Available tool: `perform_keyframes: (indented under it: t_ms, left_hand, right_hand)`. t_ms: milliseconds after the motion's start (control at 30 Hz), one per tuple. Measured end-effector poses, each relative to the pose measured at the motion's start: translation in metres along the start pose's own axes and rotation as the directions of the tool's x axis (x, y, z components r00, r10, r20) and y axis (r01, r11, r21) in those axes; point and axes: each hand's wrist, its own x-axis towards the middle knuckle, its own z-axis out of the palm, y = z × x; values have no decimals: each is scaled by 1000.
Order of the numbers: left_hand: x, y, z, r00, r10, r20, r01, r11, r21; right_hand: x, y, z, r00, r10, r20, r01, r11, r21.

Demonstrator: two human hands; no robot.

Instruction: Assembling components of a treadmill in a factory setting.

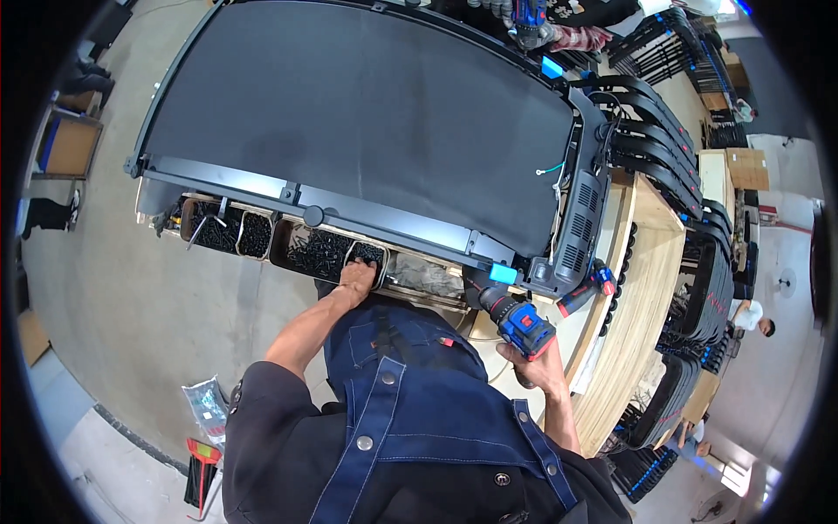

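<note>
My left hand [356, 278] reaches into a small bin of black screws [367, 253]. Its fingertips are down among the screws, so their grip is hidden. In my right hand [546, 367] is a blue and black cordless drill [526, 328], its front end toward the near edge of the treadmill frame. That treadmill deck [367, 96], with a wide black belt, lies in front of me. A black motor cover [580, 223] sits at its right end. Beneath the near side rail [384, 220] runs a row of bins with black bolts [316, 253].
Another cordless drill [587, 293] lies right of mine, beside a wooden rack [642, 262]. Black curved frames [650, 131] are stacked at the right. Across the deck, a person's gloved hand [539, 37] holds a blue drill. A red-handled tool [204, 451] lies at lower left.
</note>
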Motion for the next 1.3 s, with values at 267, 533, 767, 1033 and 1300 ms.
perform_keyframes:
  t_ms: [267, 533, 767, 1033, 1300]
  left_hand:
    - [1, -16, -13, 995, 78, 67, -55, 956, -288]
    - [-5, -4, 14, 994, 16, -113, -37, 981, -189]
    - [-11, -23, -19, 1000, -5, -26, -5, 930, -367]
    - [-32, 8, -57, 946, -153, 287, 295, 35, -955]
    - [-77, 77, -158, 956, 158, 249, 256, -862, -438]
  right_hand:
    - [11, 7, 25, 999, -25, 34, 23, 998, 59]
    - [17, 10, 46, 997, -40, 64, 40, 999, 7]
    - [9, 13, 58, 996, 35, 81, -37, 999, 16]
    - [13, 1, 52, 993, -63, 104, 59, 997, 40]
    - [14, -1, 51, 985, -143, 99, 108, 950, 292]
